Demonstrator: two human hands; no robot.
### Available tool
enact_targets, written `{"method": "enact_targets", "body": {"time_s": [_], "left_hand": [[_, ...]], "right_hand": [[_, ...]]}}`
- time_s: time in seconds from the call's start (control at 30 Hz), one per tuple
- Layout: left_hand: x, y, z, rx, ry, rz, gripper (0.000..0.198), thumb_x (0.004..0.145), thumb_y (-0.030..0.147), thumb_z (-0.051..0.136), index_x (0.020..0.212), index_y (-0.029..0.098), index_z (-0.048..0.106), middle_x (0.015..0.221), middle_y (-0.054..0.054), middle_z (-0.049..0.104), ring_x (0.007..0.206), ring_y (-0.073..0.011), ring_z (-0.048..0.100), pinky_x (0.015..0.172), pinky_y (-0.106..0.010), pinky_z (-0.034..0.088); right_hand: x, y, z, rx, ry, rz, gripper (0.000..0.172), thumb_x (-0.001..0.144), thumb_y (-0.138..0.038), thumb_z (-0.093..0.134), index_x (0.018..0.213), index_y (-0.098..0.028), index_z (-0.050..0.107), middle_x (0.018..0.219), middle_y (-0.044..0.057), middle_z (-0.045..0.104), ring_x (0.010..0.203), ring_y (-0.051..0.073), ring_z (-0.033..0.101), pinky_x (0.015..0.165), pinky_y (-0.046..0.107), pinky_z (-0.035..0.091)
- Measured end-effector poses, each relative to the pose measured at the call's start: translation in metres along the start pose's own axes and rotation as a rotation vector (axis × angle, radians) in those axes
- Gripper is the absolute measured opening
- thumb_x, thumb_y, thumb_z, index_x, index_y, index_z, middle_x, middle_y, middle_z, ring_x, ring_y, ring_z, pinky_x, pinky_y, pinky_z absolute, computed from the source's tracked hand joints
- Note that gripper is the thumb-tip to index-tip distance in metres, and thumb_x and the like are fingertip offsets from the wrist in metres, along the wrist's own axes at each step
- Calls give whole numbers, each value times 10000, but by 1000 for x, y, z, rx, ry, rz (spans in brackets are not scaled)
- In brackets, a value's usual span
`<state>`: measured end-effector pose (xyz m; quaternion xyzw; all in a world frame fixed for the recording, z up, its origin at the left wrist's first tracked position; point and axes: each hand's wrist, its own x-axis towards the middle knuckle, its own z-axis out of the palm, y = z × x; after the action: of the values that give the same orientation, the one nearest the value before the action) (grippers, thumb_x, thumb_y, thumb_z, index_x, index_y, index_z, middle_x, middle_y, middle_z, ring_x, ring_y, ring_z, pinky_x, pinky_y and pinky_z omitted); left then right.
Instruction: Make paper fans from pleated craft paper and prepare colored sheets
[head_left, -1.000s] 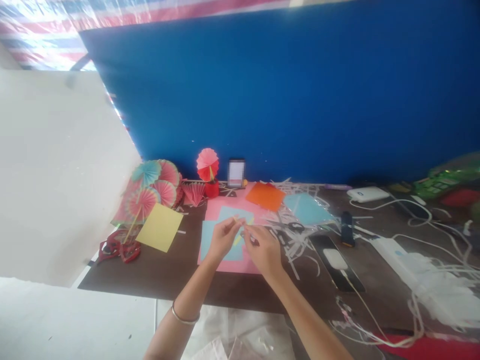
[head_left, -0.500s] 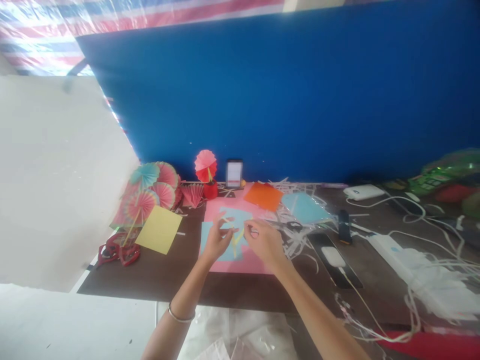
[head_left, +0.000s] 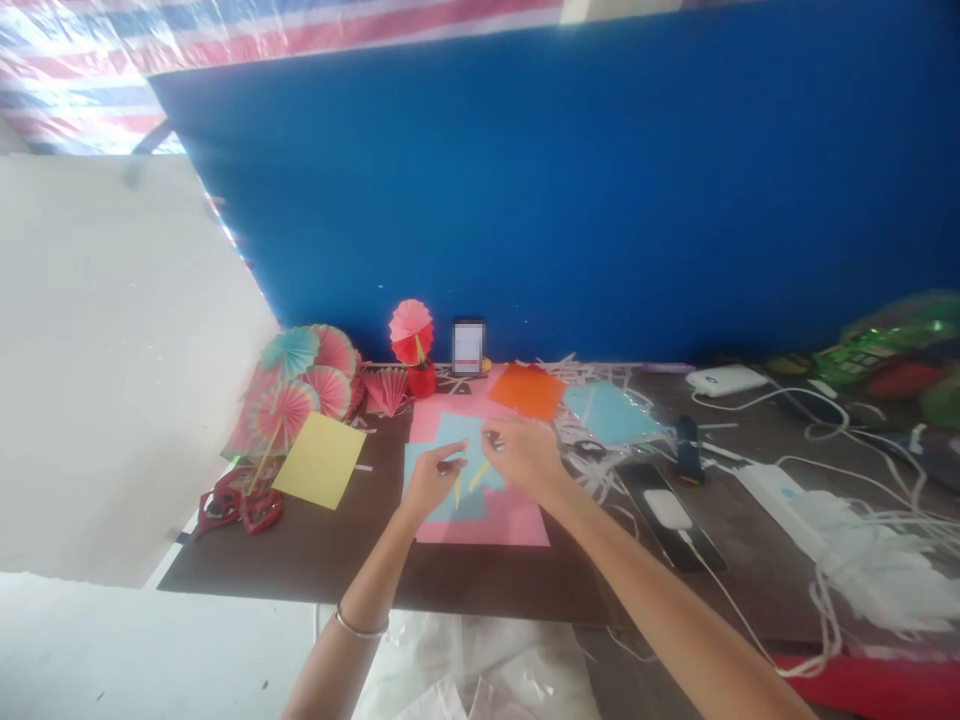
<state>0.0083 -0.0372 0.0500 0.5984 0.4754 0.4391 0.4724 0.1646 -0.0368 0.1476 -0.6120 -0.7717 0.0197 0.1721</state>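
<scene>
With fingers (head_left: 448,462) of left hand (head_left: 429,482) and right hand (head_left: 525,452), pinching thin yellow paper strips (head_left: 475,476) over light-blue paper sheet (head_left: 450,430), steadying them.

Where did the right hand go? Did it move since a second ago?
Yes. The right hand moved farther from the person, across the pink sheet and closer to the orange paper.

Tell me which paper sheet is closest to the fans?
The yellow sheet, just below the fans at the left. The orange sheet and pink sheet lie farther right.
</scene>
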Motion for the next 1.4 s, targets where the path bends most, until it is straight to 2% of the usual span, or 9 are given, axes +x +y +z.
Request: {"method": "enact_targets", "body": {"time_s": [0.1, 0.2, 0.33, 0.47, 0.57, 0.7, 0.97, 1.1, 1.4], "left_hand": [[4, -3, 3, -57, 17, 18, 368, 702, 227, 625, 1066, 171, 635, 1087, -107, 645, 1027, -243, 594, 879, -350, 455], [8, -4, 8, -141, 50, 15, 416, 664, 274, 674, 1059, 149, 634, 1139, -127, 614, 1063, -241, 569, 909, -350, 433], [11, 0, 14, -168, 146, -21, 525, 675, 349, 667, 1141, 123, 580, 920, -93, 677, 906, -201, 620, 793, -310, 472], [10, 5, 17, -86, 207, -8, 566, 704, 373, 636, 1204, 132, 526, 760, -24, 651, 786, -151, 609, 714, -262, 463], [10, 6, 17, -38, 239, 53, 502, 705, 364, 630, 1154, 147, 572, 817, -42, 657, 802, -155, 611, 723, -261, 461], [9, 3, 17, -33, 282, 86, 433, 698, 354, 634, 1090, 172, 619, 961, -87, 672, 910, -202, 621, 813, -324, 463], [10, 7, 8, 25, 255, 37, 321, 732, 329, 603, 977, 136, 678, 944, -115, 694, 874, -252, 651, 814, -380, 489], [12, 8, 6, -84, 233, 30, 273, 717, 307, 624, 901, 120, 699, 962, -123, 689, 891, -257, 647, 833, -383, 493], [17, -8, 4, -73, 165, 21, 298, 692, 240, 642, 971, 145, 682, 975, -109, 687, 842, -241, 664, 824, -365, 500]], "right_hand": [[4, -3, -2, -33, -34, 2, 199, 760, -217, 476, 796, -231, 671, 822, 10, 696, 728, 152, 593, 594, 227, 337], [7, -6, -2, -37, -80, -28, 197, 767, -209, 465, 769, -222, 662, 783, 5, 688, 705, 145, 586, 566, 224, 312], [11, -8, -1, -68, -116, -30, 194, 761, -169, 459, 712, -203, 644, 718, 9, 671, 653, 138, 573, 535, 226, 282], [13, -10, -2, -98, -126, -60, 182, 768, -158, 462, 726, -201, 634, 752, 11, 673, 679, 145, 581, 532, 226, 282], [15, -11, -3, -110, -125, -104, 187, 783, -144, 449, 729, -190, 623, 768, 21, 673, 684, 149, 586, 531, 223, 289], [16, -12, -5, -149, -148, -123, 189, 793, -132, 443, 741, -183, 618, 752, 36, 665, 658, 149, 586, 515, 222, 287], [17, -15, -6, -194, -175, -175, 237, 809, -144, 409, 776, -167, 642, 765, 62, 656, 647, 159, 581, 496, 237, 289], [18, -17, -10, -219, -190, -197, 237, 820, -161, 411, 790, -163, 646, 771, 71, 651, 661, 169, 584, 512, 237, 307], [21, -19, -13, -229, -204, -211, 225, 829, -175, 425, 770, -163, 641, 778, 71, 649, 664, 167, 587, 521, 226, 320]]}}
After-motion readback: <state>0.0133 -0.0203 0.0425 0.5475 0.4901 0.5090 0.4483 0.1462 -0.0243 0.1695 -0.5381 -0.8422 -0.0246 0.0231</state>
